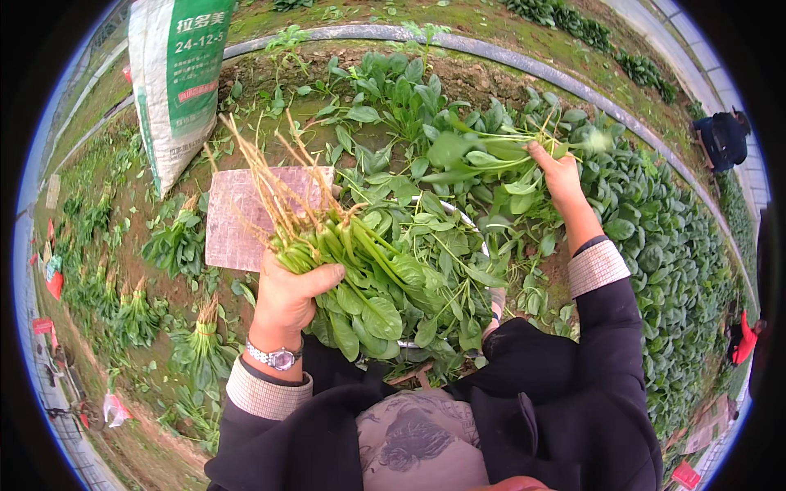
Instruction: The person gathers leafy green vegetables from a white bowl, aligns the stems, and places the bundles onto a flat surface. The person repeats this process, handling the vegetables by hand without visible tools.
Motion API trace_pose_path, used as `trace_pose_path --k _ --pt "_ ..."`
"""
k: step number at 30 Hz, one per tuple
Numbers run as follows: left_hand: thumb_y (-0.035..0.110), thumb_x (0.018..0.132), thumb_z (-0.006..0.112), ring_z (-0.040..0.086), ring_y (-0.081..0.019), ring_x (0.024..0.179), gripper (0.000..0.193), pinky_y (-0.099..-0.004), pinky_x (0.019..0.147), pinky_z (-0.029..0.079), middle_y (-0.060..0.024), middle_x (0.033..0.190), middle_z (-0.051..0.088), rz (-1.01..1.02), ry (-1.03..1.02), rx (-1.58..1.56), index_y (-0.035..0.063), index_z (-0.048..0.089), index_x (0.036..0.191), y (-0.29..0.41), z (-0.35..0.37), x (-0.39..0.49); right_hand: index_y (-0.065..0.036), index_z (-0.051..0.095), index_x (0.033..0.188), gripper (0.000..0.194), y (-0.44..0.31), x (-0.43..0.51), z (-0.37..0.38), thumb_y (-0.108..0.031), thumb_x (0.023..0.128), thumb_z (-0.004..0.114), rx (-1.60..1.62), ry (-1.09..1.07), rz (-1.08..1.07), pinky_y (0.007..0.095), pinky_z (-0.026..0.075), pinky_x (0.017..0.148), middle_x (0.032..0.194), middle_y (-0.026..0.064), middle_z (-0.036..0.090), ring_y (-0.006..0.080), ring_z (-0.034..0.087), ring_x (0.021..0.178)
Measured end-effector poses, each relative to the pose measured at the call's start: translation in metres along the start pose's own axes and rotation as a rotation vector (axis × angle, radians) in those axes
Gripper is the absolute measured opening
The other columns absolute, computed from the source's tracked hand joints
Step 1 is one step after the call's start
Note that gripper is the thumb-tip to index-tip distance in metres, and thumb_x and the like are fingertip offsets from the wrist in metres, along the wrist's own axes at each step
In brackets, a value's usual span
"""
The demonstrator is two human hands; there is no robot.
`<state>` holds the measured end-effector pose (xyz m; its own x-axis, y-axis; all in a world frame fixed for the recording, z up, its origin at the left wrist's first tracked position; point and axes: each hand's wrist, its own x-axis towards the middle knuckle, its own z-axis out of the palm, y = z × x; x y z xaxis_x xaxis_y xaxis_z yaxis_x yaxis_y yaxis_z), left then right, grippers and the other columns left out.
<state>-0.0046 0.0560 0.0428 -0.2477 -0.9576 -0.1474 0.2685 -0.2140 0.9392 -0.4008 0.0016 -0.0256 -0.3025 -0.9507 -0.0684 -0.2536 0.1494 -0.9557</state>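
My left hand is closed around a thick bunch of spinach, its long pale roots pointing up and left and its leaves hanging to the right. To the upper right, my right hand grips a few loose spinach plants by the root end, their leaves spread to the left. Between and below the hands, a white-rimmed round basin is heaped with loose spinach leaves. Behind the left hand's bunch lies a flat reddish board, partly hidden by the roots.
Tied spinach bunches lie on the soil at left. A white and green woven sack stands at upper left. Growing spinach fills the right side; a grey hose curves across the back. Two people are at the far right.
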Motion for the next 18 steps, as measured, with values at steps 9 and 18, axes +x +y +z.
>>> trace_pose_path --k 9,18 --pt "-0.009 0.068 0.061 0.063 -0.0217 0.092 0.046 -0.0340 0.086 0.049 -0.0104 0.103 0.065 0.216 0.047 -0.170 -0.0031 0.057 0.114 0.028 -0.049 -0.019 -0.006 0.067 0.099 0.031 -0.077 -0.054 0.030 -0.035 0.091 0.058 -0.056 -0.338 0.140 0.0195 0.041 0.053 0.074 -0.0015 0.062 0.0048 0.051 0.059" --pt "-0.012 0.072 0.061 0.064 -0.0161 0.082 0.034 -0.0278 0.077 0.052 -0.0084 0.097 0.066 0.360 0.299 0.077 -0.0029 0.061 0.104 0.021 -0.075 -0.014 0.000 0.068 0.094 0.031 0.027 -0.080 0.092 -0.026 0.077 0.064 -1.344 -0.979 0.434 0.0382 0.052 0.074 0.088 0.0188 0.067 0.0285 0.067 0.073"
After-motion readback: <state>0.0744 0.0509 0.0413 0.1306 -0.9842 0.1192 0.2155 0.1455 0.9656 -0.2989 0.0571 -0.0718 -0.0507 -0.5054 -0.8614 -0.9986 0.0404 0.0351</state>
